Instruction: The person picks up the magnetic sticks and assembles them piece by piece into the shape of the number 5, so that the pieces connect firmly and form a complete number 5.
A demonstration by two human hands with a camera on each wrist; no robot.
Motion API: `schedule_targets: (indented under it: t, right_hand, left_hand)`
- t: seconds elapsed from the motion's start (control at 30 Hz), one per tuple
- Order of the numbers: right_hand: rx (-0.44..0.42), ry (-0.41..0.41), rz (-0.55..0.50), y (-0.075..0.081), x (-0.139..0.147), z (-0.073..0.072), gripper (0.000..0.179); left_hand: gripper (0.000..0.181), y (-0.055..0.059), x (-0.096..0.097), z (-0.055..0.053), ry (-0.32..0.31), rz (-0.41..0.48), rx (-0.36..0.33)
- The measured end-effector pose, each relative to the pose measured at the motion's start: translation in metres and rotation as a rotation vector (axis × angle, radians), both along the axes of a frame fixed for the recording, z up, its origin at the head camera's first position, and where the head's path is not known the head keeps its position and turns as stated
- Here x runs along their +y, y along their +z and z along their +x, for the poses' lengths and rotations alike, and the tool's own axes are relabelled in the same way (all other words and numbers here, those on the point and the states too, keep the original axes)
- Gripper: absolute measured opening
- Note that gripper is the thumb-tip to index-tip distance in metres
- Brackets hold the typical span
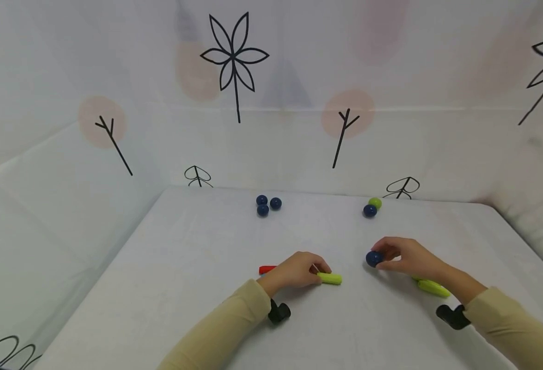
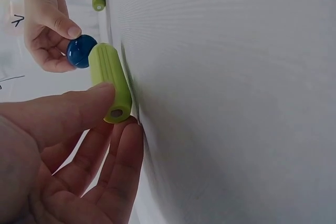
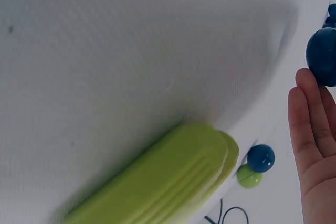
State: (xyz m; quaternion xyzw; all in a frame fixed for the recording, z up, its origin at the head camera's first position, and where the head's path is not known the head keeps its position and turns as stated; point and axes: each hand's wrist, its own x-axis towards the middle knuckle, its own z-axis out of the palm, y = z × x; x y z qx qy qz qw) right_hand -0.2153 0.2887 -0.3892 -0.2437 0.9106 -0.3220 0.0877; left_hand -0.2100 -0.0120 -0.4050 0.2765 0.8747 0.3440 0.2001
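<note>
My left hand (image 1: 296, 270) pinches a ridged light-green rod (image 1: 330, 278) between thumb and fingers, just over the tabletop. In the left wrist view the rod (image 2: 109, 74) shows a dark hole in its near end. A dark blue ball (image 1: 374, 259) is held at the fingertips of my right hand (image 1: 409, 257); in the right wrist view the ball (image 3: 322, 56) is cut by the frame's edge. Behind the left hand lies a red rod (image 1: 267, 269), partly hidden, with a sliver of blue beside it. Light-green rods (image 1: 433, 288) lie together below the right forearm.
Three dark blue balls (image 1: 262, 210) sit grouped at the back middle of the white-covered table (image 1: 183, 257). Farther right at the back, a dark blue ball (image 1: 370, 211) and a green ball (image 1: 375, 203) are together. A patterned cloth (image 1: 280, 144) rises behind the table.
</note>
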Motion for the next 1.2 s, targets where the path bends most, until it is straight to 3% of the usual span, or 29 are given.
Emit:
schedule_targets:
  t: [0.53, 0.8, 1.2]
  right_hand:
    - [-0.091, 0.029, -0.038, -0.007, -0.02, 0.01, 0.033]
    - [-0.069, 0.118, -0.063, -0.012, -0.027, 0.013, 0.032]
    - [-0.074, 0.173, -0.103, -0.012, -0.042, 0.018, 0.031]
  left_hand:
    - [0.024, 0.002, 0.0, -0.001, 0.001, 0.003, -0.014]
    - [0.023, 0.002, 0.001, 0.0, 0.008, 0.009, -0.023]
    - [0.024, 0.001, 0.001, -0.002, -0.005, -0.006, -0.003]
